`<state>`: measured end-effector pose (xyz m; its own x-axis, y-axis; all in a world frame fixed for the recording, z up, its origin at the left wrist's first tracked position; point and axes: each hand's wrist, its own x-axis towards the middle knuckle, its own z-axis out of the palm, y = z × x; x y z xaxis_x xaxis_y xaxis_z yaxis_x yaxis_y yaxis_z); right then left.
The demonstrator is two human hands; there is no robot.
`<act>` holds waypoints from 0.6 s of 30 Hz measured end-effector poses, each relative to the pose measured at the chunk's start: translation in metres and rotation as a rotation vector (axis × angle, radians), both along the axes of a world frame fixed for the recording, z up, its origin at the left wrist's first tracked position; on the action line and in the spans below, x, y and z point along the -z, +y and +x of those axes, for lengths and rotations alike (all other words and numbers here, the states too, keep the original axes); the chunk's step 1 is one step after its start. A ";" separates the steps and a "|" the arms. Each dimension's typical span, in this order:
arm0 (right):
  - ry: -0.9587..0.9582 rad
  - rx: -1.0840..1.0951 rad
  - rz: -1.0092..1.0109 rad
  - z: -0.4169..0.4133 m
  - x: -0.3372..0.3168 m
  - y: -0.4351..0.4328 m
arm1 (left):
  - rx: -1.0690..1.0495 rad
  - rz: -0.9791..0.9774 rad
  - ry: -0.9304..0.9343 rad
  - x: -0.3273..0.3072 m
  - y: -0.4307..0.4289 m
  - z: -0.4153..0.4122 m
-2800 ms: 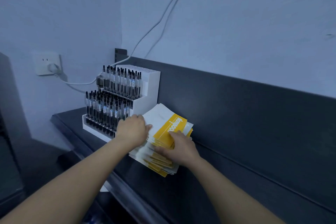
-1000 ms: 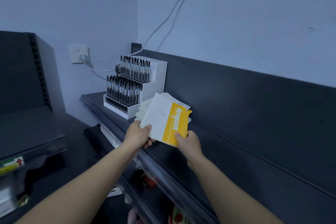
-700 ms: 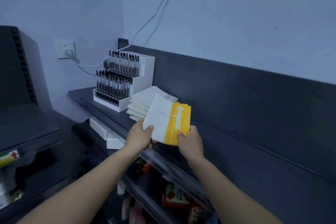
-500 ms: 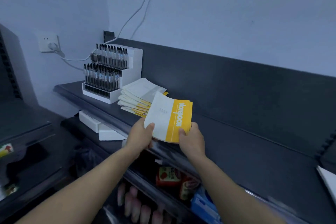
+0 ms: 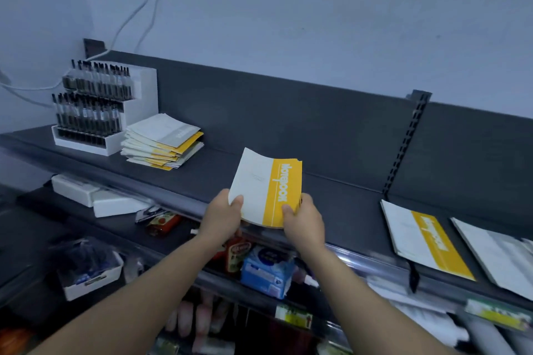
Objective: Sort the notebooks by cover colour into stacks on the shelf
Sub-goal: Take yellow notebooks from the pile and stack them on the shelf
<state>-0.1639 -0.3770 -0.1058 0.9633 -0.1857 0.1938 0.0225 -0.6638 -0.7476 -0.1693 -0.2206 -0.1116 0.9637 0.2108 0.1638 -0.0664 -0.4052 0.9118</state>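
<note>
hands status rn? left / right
Left hand: pinches the left edge of the held notebooks.
Right hand: pinches their right, yellow edge.

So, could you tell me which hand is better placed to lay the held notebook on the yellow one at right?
Probably the right hand: it pinches the held notebook on the edge nearer the shelved yellow notebook; the left hand holds the far edge.

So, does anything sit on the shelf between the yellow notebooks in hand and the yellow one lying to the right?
Nothing visible does. The left hand and right hand grip the held notebooks, and only bare shelf lies between them and the yellow notebook at right. The slotted upright stands further back.
</note>
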 end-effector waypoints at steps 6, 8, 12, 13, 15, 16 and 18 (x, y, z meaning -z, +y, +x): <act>0.005 0.051 -0.004 -0.025 -0.002 -0.074 | 0.028 -0.011 -0.007 0.001 -0.075 -0.018; 0.005 0.068 -0.021 -0.032 -0.003 -0.102 | 0.043 -0.010 0.002 0.004 -0.102 -0.022; 0.006 0.093 -0.065 -0.050 -0.003 -0.159 | 0.044 0.005 -0.012 0.003 -0.160 -0.035; 0.007 0.098 -0.072 -0.055 -0.003 -0.173 | 0.046 0.016 -0.017 0.003 -0.174 -0.038; 0.000 0.112 -0.081 -0.064 -0.004 -0.199 | 0.049 0.045 -0.019 0.002 -0.201 -0.044; 0.001 0.125 -0.083 -0.067 -0.004 -0.211 | 0.053 0.052 -0.014 0.002 -0.213 -0.046; 0.011 0.155 -0.086 -0.073 -0.003 -0.233 | 0.080 0.043 -0.003 0.003 -0.237 -0.047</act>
<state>-0.2371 -0.6100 -0.1028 0.9264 -0.3156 0.2054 -0.0928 -0.7200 -0.6877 -0.2160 -0.4574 -0.1149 0.9768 0.1259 0.1735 -0.1024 -0.4372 0.8935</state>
